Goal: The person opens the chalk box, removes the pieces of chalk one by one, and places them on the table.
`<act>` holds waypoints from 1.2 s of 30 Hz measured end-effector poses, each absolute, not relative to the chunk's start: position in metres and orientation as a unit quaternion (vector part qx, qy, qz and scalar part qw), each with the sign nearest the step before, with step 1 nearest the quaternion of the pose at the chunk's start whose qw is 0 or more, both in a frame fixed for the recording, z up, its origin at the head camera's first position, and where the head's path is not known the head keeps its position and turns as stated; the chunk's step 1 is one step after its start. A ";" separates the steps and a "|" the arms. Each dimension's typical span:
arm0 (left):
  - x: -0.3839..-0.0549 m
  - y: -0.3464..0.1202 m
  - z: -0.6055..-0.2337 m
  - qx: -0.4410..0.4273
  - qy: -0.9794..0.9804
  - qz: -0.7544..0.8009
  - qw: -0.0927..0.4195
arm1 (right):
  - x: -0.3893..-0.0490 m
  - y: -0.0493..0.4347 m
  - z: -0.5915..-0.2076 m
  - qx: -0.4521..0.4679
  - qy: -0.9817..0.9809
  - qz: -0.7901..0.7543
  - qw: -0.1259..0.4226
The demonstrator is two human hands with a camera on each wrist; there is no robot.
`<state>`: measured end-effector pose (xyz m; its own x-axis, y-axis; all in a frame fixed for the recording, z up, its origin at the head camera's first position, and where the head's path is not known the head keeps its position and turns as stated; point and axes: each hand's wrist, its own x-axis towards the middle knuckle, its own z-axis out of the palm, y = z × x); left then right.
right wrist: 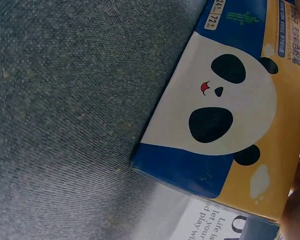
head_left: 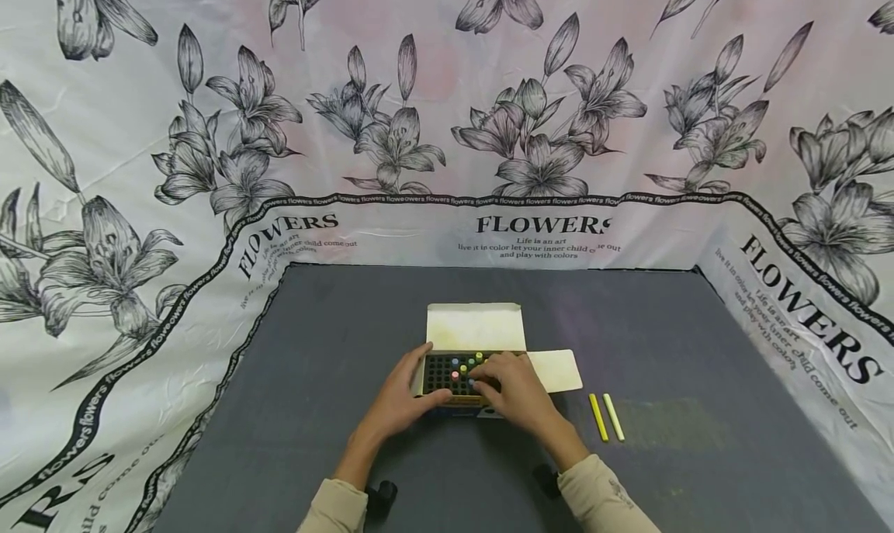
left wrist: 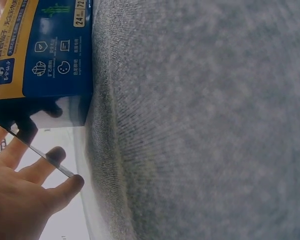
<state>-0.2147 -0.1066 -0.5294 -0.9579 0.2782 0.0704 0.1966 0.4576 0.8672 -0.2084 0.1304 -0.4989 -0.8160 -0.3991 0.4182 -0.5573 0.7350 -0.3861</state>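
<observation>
A box of chalk [head_left: 457,400] stands open on the table, its top a black grid of holes with several coloured chalk sticks upright in it. My left hand [head_left: 401,389] holds the box's left end, thumb at the front edge and fingers along the side. Over the right half, my right hand [head_left: 517,385] pinches what looks like a blue chalk stick [head_left: 471,382] among the holes; its fingers hide part of the grid. The left wrist view shows the blue-and-yellow box front [left wrist: 50,65] and spread fingers by a side flap. A panda face [right wrist: 260,105] marks the box in the right wrist view.
The white lid [head_left: 475,327] is folded back behind the box, and a side flap [head_left: 555,370] sticks out to the right. A yellow chalk stick [head_left: 598,417] and a paler one [head_left: 614,417] lie right of my right hand. Flower-printed cloth [head_left: 545,234] borders the grey table [head_left: 335,308].
</observation>
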 end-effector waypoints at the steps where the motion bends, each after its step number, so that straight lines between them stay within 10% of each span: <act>1: -0.215 -0.107 -0.529 0.140 0.853 0.501 0.040 | -0.208 0.130 -0.499 0.260 -0.918 0.256 0.155; 36: -0.215 -0.106 -0.528 0.133 0.857 0.496 0.041 | -0.210 0.133 -0.506 0.282 -0.856 0.397 0.173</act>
